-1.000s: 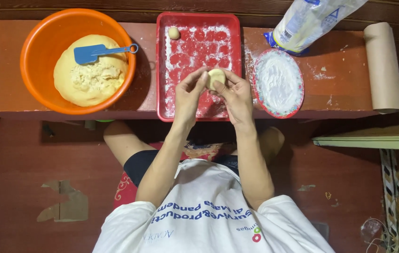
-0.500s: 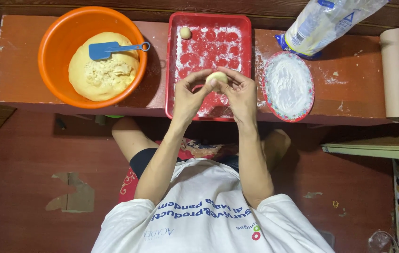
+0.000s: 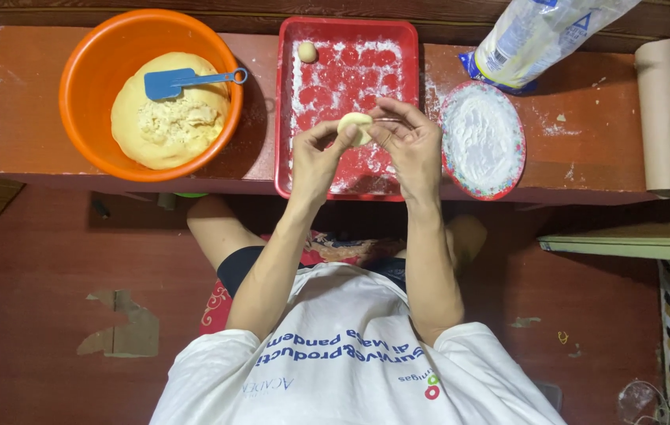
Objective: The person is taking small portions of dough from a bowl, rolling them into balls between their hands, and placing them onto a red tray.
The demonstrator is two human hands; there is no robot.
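Holding a small dough piece (image 3: 355, 127) between both sets of fingertips, the left hand (image 3: 318, 156) and right hand (image 3: 412, 143) pinch it together near the middle top of the frame, just above the floured red tray (image 3: 288, 102).

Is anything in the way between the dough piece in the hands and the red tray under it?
Nothing visible. The left hand and right hand hold the dough piece above the floured red tray; its dough ball sits far off in a corner.

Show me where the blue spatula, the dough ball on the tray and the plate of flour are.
blue spatula (image 3: 168, 83), head view, on its blade.
dough ball (image 3: 307, 52), head view, on its middle.
plate of flour (image 3: 518, 130), head view, on its right rim.
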